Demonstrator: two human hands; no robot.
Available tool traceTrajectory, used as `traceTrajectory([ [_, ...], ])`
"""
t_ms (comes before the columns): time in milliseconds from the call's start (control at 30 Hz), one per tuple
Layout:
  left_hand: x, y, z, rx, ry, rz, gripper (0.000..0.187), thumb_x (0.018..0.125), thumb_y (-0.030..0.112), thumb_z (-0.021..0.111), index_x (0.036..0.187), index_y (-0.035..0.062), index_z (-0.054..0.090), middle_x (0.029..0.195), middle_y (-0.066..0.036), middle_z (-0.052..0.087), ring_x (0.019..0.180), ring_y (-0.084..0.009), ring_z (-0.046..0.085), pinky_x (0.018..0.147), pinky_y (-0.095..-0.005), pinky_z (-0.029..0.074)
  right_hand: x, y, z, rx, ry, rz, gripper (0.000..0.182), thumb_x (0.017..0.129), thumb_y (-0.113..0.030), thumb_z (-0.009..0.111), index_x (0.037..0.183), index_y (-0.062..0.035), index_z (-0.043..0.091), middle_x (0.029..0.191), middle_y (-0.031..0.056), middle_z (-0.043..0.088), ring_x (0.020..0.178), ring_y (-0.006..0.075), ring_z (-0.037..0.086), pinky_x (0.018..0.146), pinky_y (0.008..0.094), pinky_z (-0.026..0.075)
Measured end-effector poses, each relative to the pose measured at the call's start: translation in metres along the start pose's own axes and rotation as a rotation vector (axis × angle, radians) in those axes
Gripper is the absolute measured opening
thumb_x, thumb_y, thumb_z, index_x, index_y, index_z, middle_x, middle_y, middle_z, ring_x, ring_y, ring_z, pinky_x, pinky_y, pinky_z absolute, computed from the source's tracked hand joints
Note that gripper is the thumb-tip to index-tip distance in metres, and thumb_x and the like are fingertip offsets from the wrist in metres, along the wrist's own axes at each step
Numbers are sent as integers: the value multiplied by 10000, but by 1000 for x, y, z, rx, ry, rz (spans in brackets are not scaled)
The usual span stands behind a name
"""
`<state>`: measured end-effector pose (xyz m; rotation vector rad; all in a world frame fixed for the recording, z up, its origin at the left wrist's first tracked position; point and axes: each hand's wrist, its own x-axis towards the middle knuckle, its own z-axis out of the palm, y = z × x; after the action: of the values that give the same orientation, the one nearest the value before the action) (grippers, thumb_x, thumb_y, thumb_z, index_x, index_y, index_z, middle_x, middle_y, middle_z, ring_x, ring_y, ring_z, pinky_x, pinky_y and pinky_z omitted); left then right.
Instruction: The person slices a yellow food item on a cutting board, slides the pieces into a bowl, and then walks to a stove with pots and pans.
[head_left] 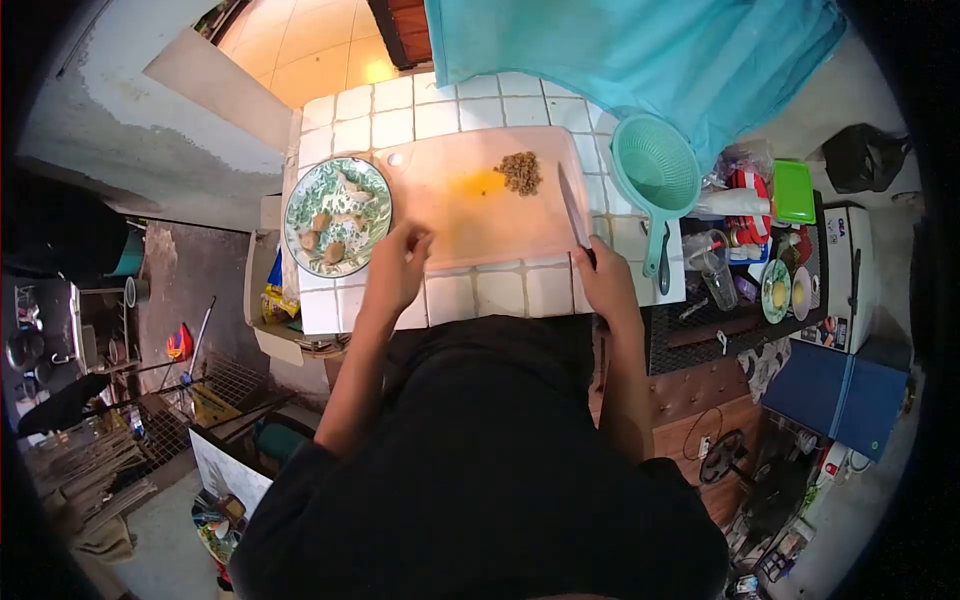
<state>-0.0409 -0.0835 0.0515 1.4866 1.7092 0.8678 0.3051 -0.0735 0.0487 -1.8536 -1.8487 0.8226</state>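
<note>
My right hand (606, 277) is wrapped round the dark handle of a knife (573, 206), whose blade points away from me over the right edge of the pink cutting board (470, 225). At the board's lower left, beside the plate, my left hand (399, 262) has its fingers curled together; what they hold, if anything, is too small to tell. A green-patterned plate (300, 205) bears several light brown pieces (334, 253). Chopped brown bits (520, 173) lie in a small heap on the board's upper right, near a yellow stain.
A turquoise colander (655, 165) lies at the right of the white tiled counter (452, 298), with a dark-handled utensil (664, 268) beside its handle. A turquoise cloth (640, 50) hangs behind. Further right, a rack holds a green-lidded container (794, 192), glasses and dishes.
</note>
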Motion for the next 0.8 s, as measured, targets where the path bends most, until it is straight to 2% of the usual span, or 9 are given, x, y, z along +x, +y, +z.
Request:
traceTrajectory([
  [67,-29,-7,-18,35,-4,-76,130,1010,87,679,1120,19,699,888,-159,710,823,-278,703,743,-391,560,5,7,1,85,16,9,335,1009,-289,674,1064,41,650,986,305,715,952,515,683,841,571,529],
  [167,-56,-4,-33,109,-20,-192,248,1019,151,694,1202,-14,666,1006,-176,721,904,-292,720,795,-401,567,17,2,6,7,89,24,358,985,-300,709,1093,35,648,996,296,713,994,495,688,855,556,535],
  [267,-66,-19,-22,297,81,-217,512,1044,282,682,1369,-97,573,1249,-263,640,1034,-332,699,902,-423,560,28,2,14,-145,173,28,449,947,-351,754,1192,2,621,1106,256,706,1065,476,686,882,548,550],
  [433,-51,-35,-4,132,200,-199,547,1052,307,671,1369,-126,565,1190,-280,644,1009,-348,691,894,-413,560,43,2,17,-204,149,151,563,917,-362,793,1296,-14,565,1196,246,691,1105,476,681,915,555,553],
  [533,-51,-43,-2,177,116,-199,532,1047,293,681,1342,-136,570,1151,-261,660,970,-333,683,868,-402,556,37,22,17,-161,132,160,587,884,-320,835,1300,-10,560,1181,257,691,1111,472,681,928,548,548],
  [633,-44,-53,11,31,63,-196,484,1038,276,699,1291,-122,592,1085,-223,672,922,-310,671,836,-393,549,30,34,15,-93,212,110,586,856,-272,865,1289,-10,570,1206,260,692,1115,469,681,944,534,542],
  [700,-49,-49,26,-33,235,-130,442,1021,267,726,1233,-103,613,1016,-163,678,879,-258,654,804,-373,546,20,43,17,-87,189,118,580,850,-250,867,1287,-5,574,1227,262,694,1129,469,676,959,529,534],
  [733,-47,-48,23,-103,184,-163,454,1014,295,743,1199,-101,622,979,-125,672,865,-202,634,787,-342,544,15,47,15,-88,191,125,580,850,-250,867,1287,-5,574,1227,262,694,1129,469,676,959,529,534],
  [800,-46,-43,14,-79,149,-206,459,1014,310,744,1188,-97,625,967,-118,674,860,-187,628,781,-332,542,7,53,10,-32,191,143,579,850,-236,863,1294,12,587,1253,274,689,1160,475,663,981,522,527],
])
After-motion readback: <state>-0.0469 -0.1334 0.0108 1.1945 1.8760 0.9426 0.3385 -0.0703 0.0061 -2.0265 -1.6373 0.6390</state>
